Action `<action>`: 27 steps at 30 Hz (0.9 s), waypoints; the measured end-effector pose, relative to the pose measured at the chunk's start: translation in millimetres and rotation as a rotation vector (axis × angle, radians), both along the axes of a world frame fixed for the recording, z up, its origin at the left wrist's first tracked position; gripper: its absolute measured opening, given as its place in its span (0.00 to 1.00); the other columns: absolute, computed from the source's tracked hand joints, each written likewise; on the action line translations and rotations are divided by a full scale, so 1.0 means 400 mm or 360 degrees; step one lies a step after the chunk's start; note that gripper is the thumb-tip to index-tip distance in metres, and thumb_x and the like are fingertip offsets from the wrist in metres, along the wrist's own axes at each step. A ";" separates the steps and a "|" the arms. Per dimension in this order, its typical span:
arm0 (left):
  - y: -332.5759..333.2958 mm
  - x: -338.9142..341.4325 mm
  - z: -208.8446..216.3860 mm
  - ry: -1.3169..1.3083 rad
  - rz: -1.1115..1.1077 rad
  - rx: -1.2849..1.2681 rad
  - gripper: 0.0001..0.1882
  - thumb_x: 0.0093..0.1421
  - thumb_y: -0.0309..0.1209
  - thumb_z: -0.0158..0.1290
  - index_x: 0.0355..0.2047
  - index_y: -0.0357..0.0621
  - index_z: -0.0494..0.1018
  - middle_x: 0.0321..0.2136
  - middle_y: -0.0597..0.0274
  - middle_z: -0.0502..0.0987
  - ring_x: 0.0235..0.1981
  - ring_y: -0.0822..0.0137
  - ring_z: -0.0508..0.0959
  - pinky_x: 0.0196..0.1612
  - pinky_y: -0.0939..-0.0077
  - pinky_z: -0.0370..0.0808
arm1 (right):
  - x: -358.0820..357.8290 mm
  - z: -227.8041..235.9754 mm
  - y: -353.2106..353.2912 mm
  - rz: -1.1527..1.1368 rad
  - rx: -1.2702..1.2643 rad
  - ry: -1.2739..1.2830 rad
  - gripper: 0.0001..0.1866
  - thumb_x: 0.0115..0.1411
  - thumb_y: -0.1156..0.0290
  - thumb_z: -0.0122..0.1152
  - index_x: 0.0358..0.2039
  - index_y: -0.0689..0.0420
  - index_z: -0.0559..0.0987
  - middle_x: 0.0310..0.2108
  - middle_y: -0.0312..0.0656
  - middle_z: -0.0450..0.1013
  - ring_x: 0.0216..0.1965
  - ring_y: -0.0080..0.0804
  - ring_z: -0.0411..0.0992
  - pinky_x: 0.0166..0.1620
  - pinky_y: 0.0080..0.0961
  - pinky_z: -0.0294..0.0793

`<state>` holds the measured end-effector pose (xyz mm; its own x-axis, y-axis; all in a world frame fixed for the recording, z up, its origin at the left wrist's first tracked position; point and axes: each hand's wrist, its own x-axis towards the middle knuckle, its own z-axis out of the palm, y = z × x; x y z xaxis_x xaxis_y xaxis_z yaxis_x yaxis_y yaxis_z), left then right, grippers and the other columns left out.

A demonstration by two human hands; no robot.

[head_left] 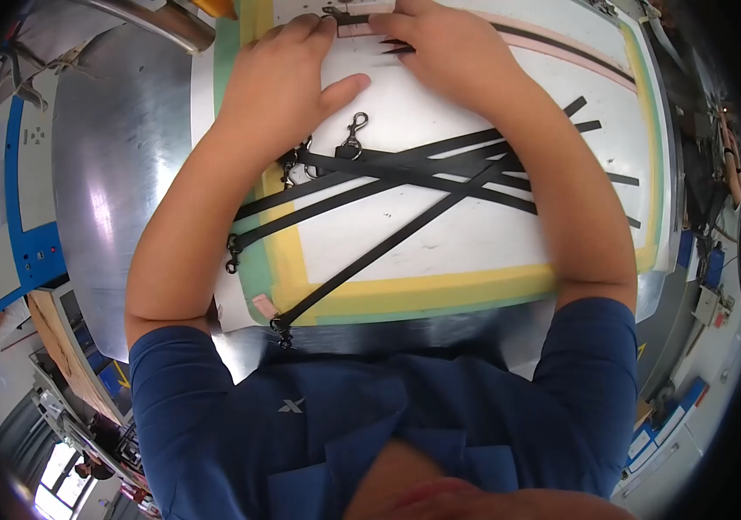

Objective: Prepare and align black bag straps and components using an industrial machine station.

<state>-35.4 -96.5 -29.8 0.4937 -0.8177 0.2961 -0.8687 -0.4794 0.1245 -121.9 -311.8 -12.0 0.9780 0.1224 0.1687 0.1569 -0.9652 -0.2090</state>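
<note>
Several black straps [370, 251] with metal swivel snap hooks [355, 130] lie crossed on a white board [474, 238], between my forearms. At the far side another black strap [552, 45] runs along a pink strip [509, 33], its hook end at the left. My left hand [283, 74] rests there with its fingertips beside the hook end and its thumb spread away. Across from it, my right hand [457, 56] has its fingertips on the strap's left part. A dark tool with two pointed tips [401, 48] sticks out from its curled fingers; its kind is hidden.
Yellow tape [440, 288] and green tape border the board, which lies on a metal table [119, 191]. A metal tube [171, 24] stands at the far left. Beyond the table's left edge is a blue-framed panel [36, 251].
</note>
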 end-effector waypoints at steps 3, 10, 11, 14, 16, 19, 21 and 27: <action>0.003 -0.002 -0.005 0.0014 -0.0007 -0.0025 0.36 0.63 0.51 0.63 0.60 0.32 0.75 0.58 0.40 0.77 0.56 0.43 0.79 0.60 0.54 0.76 | -0.001 -0.001 0.000 -0.0029 -0.0049 0.0010 0.17 0.58 0.72 0.61 0.49 0.54 0.84 0.43 0.48 0.77 0.40 0.51 0.81 0.44 0.45 0.82; 0.003 0.000 -0.016 -0.0078 -0.0014 -0.0057 0.37 0.63 0.52 0.62 0.60 0.33 0.76 0.58 0.41 0.78 0.56 0.43 0.80 0.60 0.54 0.76 | -0.001 -0.003 0.001 -0.0048 -0.0055 0.0020 0.18 0.57 0.72 0.61 0.49 0.54 0.84 0.46 0.49 0.77 0.41 0.54 0.80 0.46 0.47 0.81; -0.001 -0.002 -0.015 -0.0080 -0.0013 -0.0066 0.37 0.63 0.52 0.62 0.60 0.33 0.76 0.58 0.41 0.78 0.56 0.43 0.80 0.60 0.54 0.76 | 0.001 -0.015 -0.005 -0.0021 -0.0095 -0.0094 0.16 0.59 0.71 0.62 0.48 0.54 0.84 0.42 0.46 0.78 0.38 0.49 0.81 0.43 0.43 0.81; -0.010 -0.009 -0.013 0.0021 0.0037 -0.0082 0.37 0.62 0.53 0.63 0.59 0.33 0.76 0.57 0.41 0.79 0.55 0.44 0.80 0.60 0.54 0.75 | -0.007 -0.037 -0.009 0.0000 -0.0109 -0.0178 0.15 0.61 0.71 0.64 0.49 0.52 0.84 0.42 0.41 0.78 0.39 0.43 0.81 0.43 0.40 0.82; -0.015 -0.008 -0.026 -0.0065 0.0056 -0.0092 0.35 0.62 0.52 0.63 0.57 0.33 0.78 0.55 0.42 0.80 0.53 0.45 0.81 0.59 0.55 0.76 | -0.005 -0.043 -0.007 0.0000 -0.0089 -0.0148 0.17 0.61 0.71 0.65 0.52 0.48 0.84 0.45 0.39 0.76 0.44 0.43 0.80 0.45 0.41 0.82; -0.021 -0.002 -0.040 -0.0054 0.0095 -0.0148 0.32 0.62 0.51 0.62 0.55 0.34 0.80 0.54 0.46 0.81 0.52 0.47 0.81 0.58 0.56 0.76 | 0.005 -0.042 -0.004 -0.0009 -0.0156 -0.0140 0.17 0.62 0.71 0.65 0.53 0.48 0.83 0.45 0.38 0.76 0.44 0.43 0.81 0.46 0.41 0.82; -0.020 -0.002 -0.042 -0.0043 0.0115 -0.0171 0.32 0.62 0.51 0.62 0.54 0.35 0.80 0.54 0.47 0.81 0.52 0.48 0.81 0.58 0.56 0.76 | 0.001 -0.034 0.002 -0.0025 -0.0152 -0.0126 0.17 0.62 0.71 0.65 0.53 0.48 0.83 0.45 0.38 0.76 0.45 0.43 0.81 0.46 0.41 0.82; -0.017 -0.006 -0.041 0.0000 0.0167 -0.0174 0.29 0.64 0.50 0.60 0.54 0.37 0.81 0.54 0.50 0.81 0.54 0.50 0.80 0.59 0.57 0.75 | -0.006 -0.028 0.006 -0.0044 -0.0081 -0.0103 0.19 0.60 0.73 0.64 0.53 0.48 0.83 0.44 0.39 0.76 0.46 0.44 0.80 0.47 0.42 0.82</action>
<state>-37.7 -103.4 -46.1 0.5750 -0.7243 0.3805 -0.8144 -0.5513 0.1813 -124.1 -309.5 -23.1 0.9685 0.1053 0.2259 0.1413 -0.9785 -0.1500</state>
